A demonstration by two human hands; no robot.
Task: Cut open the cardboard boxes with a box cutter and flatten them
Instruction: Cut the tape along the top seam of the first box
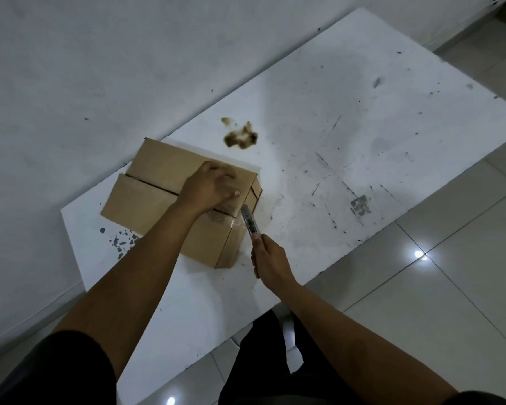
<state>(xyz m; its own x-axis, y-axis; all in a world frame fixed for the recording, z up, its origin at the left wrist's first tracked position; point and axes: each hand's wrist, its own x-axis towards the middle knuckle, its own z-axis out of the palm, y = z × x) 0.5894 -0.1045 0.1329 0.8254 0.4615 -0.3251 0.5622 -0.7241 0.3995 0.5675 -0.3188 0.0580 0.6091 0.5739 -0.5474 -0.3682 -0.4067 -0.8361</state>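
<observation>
A brown cardboard box point(155, 197) lies on a white table point(348, 118) at its left end. Its top flaps meet at a dark seam, partly split, with clear tape near the right end. My left hand point(209, 185) presses flat on the box top near its right edge, fingers spread. My right hand point(270, 258) grips the handle of a box cutter point(250, 222). The cutter's blade end touches the taped right end of the box, just below my left hand.
A brown stain point(241, 135) marks the table beyond the box. A grey patch point(360, 204) sits to the right. Behind stands a white wall point(100, 54). Glossy floor tiles point(450, 287) lie to the right, and my dark-clothed legs point(269, 361) are below.
</observation>
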